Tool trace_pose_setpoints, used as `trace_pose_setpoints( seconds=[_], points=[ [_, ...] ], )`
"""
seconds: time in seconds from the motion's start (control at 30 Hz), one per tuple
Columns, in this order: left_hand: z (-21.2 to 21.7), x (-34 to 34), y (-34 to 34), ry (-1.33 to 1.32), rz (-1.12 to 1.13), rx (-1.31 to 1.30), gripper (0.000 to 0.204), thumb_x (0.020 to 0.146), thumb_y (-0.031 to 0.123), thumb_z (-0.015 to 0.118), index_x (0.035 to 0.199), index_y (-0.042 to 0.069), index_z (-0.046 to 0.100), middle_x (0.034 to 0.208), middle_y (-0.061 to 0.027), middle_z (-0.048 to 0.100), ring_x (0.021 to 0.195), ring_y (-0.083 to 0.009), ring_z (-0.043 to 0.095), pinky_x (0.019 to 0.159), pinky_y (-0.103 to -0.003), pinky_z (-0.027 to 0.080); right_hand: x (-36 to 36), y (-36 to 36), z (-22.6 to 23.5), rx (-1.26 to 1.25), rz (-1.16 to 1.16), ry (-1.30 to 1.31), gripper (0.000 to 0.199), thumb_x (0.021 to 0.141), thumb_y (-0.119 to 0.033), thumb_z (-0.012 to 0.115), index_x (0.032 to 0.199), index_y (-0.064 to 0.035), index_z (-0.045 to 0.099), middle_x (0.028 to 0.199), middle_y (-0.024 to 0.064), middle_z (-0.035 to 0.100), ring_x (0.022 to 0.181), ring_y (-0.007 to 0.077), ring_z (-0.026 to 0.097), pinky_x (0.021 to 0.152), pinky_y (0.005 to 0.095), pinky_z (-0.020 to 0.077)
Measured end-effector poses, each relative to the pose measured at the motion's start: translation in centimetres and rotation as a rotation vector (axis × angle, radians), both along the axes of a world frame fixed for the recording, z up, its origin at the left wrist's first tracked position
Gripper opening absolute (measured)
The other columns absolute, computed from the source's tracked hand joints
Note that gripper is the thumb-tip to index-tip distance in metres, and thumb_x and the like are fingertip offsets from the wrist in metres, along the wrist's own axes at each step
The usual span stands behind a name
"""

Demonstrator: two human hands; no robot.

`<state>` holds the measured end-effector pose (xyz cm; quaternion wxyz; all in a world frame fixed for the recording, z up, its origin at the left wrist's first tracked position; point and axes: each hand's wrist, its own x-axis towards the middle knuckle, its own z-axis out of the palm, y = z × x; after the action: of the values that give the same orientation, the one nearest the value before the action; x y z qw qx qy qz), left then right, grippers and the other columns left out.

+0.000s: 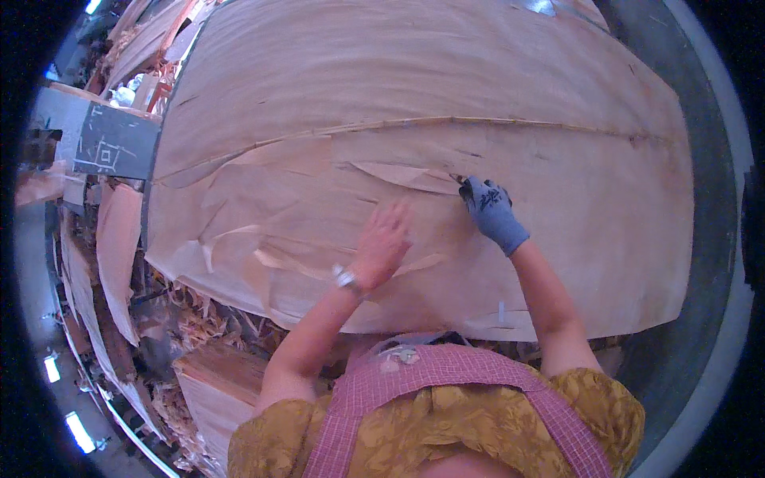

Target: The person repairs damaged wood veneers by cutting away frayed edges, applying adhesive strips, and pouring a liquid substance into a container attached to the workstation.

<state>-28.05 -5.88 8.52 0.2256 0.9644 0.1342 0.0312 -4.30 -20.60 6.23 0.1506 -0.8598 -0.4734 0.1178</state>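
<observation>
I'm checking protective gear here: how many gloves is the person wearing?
1. A blue glove covers the right hand, which pinches a torn edge of the veneer sheet. The left hand is bare, with a wristwatch.

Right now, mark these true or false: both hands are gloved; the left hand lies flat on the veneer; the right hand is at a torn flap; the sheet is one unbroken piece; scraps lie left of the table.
1. Both hands are gloved. False: only the right hand wears a blue glove; the left hand is bare, with a wristwatch.
2. The left hand lies flat on the veneer. True.
3. The right hand is at a torn flap. True; its fingertips pinch there.
4. The sheet is unbroken. False: it shows splits and overlapping pieces.
5. Scraps lie left of the table. True.
</observation>
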Motion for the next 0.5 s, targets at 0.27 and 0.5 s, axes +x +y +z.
trace_pose_setpoints(
  seconds=[0.27, 0.5],
  points=[
    [-4.7, 6.9, 0.4, 0.093, -0.007, 0.121, 0.073, 0.092, 0.043, 0.056, 0.147, -0.001, 0.034, 0.157, -0.0171, 0.028, 0.145, -0.031, 0.025, 0.118, -0.045, 0.021, 1.6, -0.5, -2.9, 0.042, -0.007, 0.095, 0.018, 0.096, -0.023, 0.053, 0.106, -0.0085, 0.058, 0.095, 0.0174, 0.067, 0.086, 0.0397, 0.062, 0.074, 0.0502, 0.0495],
    [-4.9, 8.3, -0.3, 0.246, -0.005, 0.145, 0.068, 0.089, 0.039, 0.058, 0.144, 0.001, 0.041, 0.156, -0.0208, 0.028, 0.145, -0.037, 0.023, 0.119, -0.048, 0.017, -3.5, 0.8, 0.6, 0.53, 0.091, 0.62, 0.023, 0.087, 0.002, 0.064, 0.109, 0.0026, 0.064, 0.103, 0.0101, 0.066, 0.097, 0.0143, 0.062, 0.086, 0.0288, 0.0504]
  ],
)
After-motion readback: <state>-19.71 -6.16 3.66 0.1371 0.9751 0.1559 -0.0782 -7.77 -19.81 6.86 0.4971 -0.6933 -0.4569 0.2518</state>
